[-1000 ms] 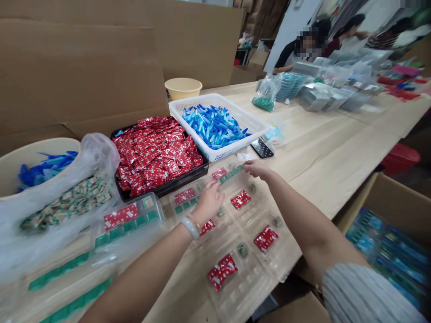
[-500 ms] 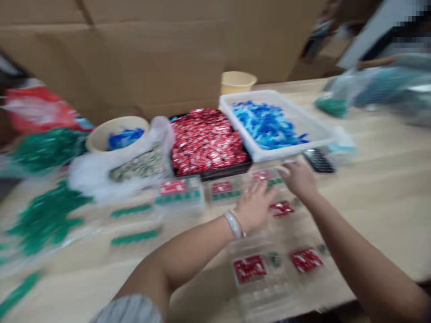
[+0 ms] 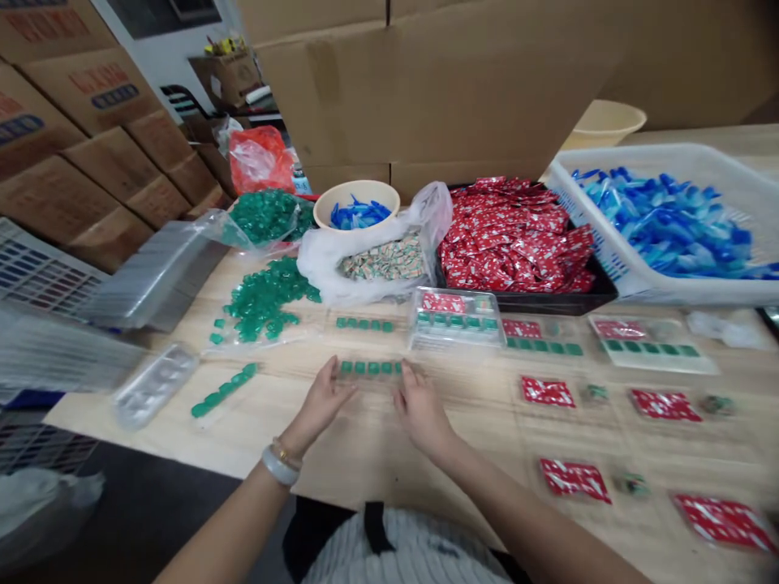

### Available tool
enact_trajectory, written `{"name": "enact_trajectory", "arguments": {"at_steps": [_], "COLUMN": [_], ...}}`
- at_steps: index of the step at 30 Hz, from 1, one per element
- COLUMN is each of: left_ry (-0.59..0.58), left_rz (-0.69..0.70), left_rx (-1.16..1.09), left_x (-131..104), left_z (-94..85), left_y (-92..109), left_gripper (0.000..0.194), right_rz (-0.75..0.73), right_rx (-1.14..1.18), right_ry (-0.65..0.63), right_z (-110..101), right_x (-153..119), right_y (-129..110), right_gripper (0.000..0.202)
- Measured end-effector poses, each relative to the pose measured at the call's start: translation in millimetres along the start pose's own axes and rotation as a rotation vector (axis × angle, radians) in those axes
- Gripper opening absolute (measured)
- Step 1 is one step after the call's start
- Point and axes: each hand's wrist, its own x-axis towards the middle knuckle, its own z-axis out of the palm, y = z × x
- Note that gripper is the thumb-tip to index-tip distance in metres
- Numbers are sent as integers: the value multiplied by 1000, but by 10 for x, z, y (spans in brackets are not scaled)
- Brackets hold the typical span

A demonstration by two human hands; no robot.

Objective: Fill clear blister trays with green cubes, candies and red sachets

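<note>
A clear plastic tray with a row of green square pieces (image 3: 372, 368) lies low over the table in front of me. My left hand (image 3: 316, 405) grips its left end between thumb and fingers. At the opposite end, my right hand (image 3: 424, 407) pinches the tray's edge. Just beyond it is another row of green pieces (image 3: 363, 324). A stacked clear tray (image 3: 454, 332) with a red packet and green pieces stands to its right. Left of my hands lies a slanted green row (image 3: 224, 391), near an unfilled clear tray (image 3: 155, 384).
Loose green pieces (image 3: 261, 300) lie at the back left, near a bag of small patterned packets (image 3: 383, 258). A black tray's rim (image 3: 548, 303) surrounds heaped red packets (image 3: 511, 235). A white basket (image 3: 675, 285) holds blue pieces. Trays with red packets (image 3: 548, 392) spread rightward.
The view has swung left. Both hands have left the red-packet trays on the right and now hold the tray with the green row.
</note>
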Motion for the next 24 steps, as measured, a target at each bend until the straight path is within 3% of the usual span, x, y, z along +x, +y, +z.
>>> {"name": "enact_trajectory", "arguments": {"at_steps": [3,6,9,12,14,15,17,20,22,23,24], "left_ry": [-7,-136,-208,-280,-438,-543,-723,-875,-862,-797,-639], "left_rz": [-244,-295,-37,405,653,739,847,881,846,826,822], "left_rx": [-332,-424,-297,-11,194,291,419,416,418,468,528], "left_x": [-77,-90,-111,-187,-247,-271,-291,-192,33,201,392], "left_z": [40,-61,-258,-396,-403,-386,-345,-336,-338,-310,-253], "left_y": [81,178,323,490,592,640,732,830,823,792,747], "left_gripper": [46,26,17,20,28,30,32,78,92,82,74], "right_rz": [160,211,255,596,728,743,730,666,580,544,518], "right_rx": [349,444,475,807,1108,1224,1346,1354,1330,1314,1298], "right_ry": [54,75,79,-277,-505,-538,-459,-294,-249,-228,-194], "right_z": [70,-56,-297,-470,-490,-476,-435,-465,-618,-747,-914], "right_x": [-77,-172,-217,-214,-201,-199,-225,-372,-514,-589,-671], "right_y": [94,36,-77,-72,-2,38,105,151,181,215,273], "right_gripper": [46,43,48,62,61,53,31,31,33,34,36]}}
